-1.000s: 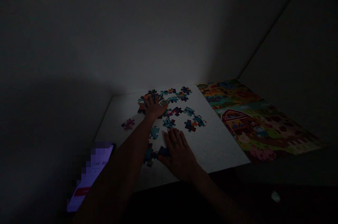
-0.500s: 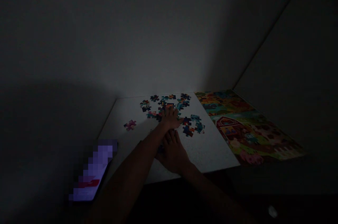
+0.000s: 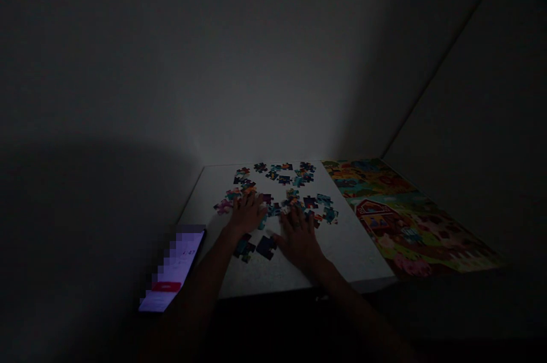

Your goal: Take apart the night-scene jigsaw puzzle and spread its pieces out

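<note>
Many colourful jigsaw pieces [image 3: 284,180] lie spread over a white table [image 3: 342,255]. My left hand [image 3: 247,213] rests flat over pieces at the left of the spread, fingers stretched out. A pink jigsaw piece [image 3: 223,206] lies just left of it. To its right, my right hand [image 3: 299,237] also lies palm down, fingers apart, its tips touching the pieces in the middle. Between my wrists, nearer to me, lie a dark blue piece [image 3: 266,247] and a teal and dark piece [image 3: 244,248]. What is under my palms is hidden.
A lit phone [image 3: 173,272] stands at the table's left edge, its screen partly blurred. Printed farm pictures [image 3: 393,220] with a red barn cover the right side. A pale wall [image 3: 265,66] rises behind the table. The room is very dark.
My hands were crossed, left over right, in the middle; now they are apart, the left moved leftward and the right rightward. Pieces are spread wider, and two show near me.
</note>
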